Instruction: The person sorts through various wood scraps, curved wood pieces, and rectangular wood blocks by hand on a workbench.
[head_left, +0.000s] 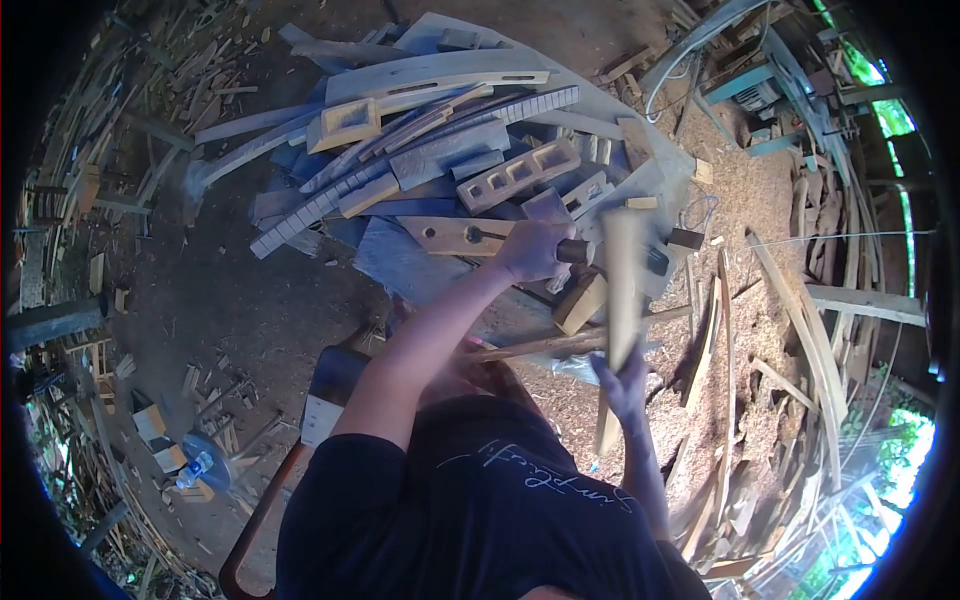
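Observation:
My left hand (537, 250) is closed around a tool with a dark cylindrical handle (575, 251). A thin dark shaft sticks out on the hand's other side, over a pale wooden plank (430, 235) with round holes. My right hand (624, 386), fingers wrapped, grips a long pale piece of wood (624, 290) that stands nearly lengthwise in view and is smeared by motion. Its upper end passes close to the right of the tool's handle. Beneath the hands, a wooden block (581, 304) lies tilted near the edge of the work surface.
A workbench (385, 262) carries a heap of wooden parts, including a block with square recesses (520, 175), a framed piece (344, 124) and slats. A plastic chair (322, 400) stands at my left. Offcuts and wood shavings (750, 330) cover the floor; a machine motor (757, 95) is at upper right.

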